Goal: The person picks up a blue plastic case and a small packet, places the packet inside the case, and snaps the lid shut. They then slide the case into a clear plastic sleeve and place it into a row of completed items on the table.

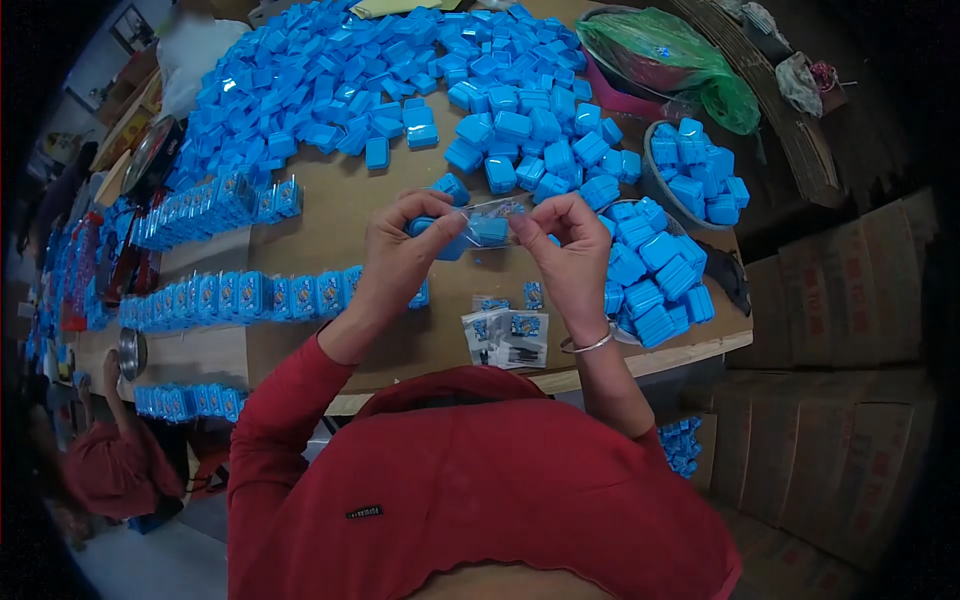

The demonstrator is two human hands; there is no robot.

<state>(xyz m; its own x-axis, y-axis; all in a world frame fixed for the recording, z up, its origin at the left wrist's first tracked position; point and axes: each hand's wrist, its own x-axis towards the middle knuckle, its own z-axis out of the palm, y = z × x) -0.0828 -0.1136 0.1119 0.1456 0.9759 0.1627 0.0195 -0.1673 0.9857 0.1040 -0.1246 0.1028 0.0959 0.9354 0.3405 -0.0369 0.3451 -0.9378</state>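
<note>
Between my two hands, above the brown table, a clear plastic bag with something blue inside is stretched out. My left hand pinches the bag's left end, and a blue case shows by its fingers. The bag's right end is pinched between thumb and fingers of my right hand, which has a bangle at the wrist. Below the hands lie small clear bags with dark items and printed cards, and one loose printed card.
Loose blue cases are heaped at the back. Two tubs of cases stand right. Rows of packed blue cases line the left. A green plastic bag lies back right. Cartons stand right; a co-worker is at left.
</note>
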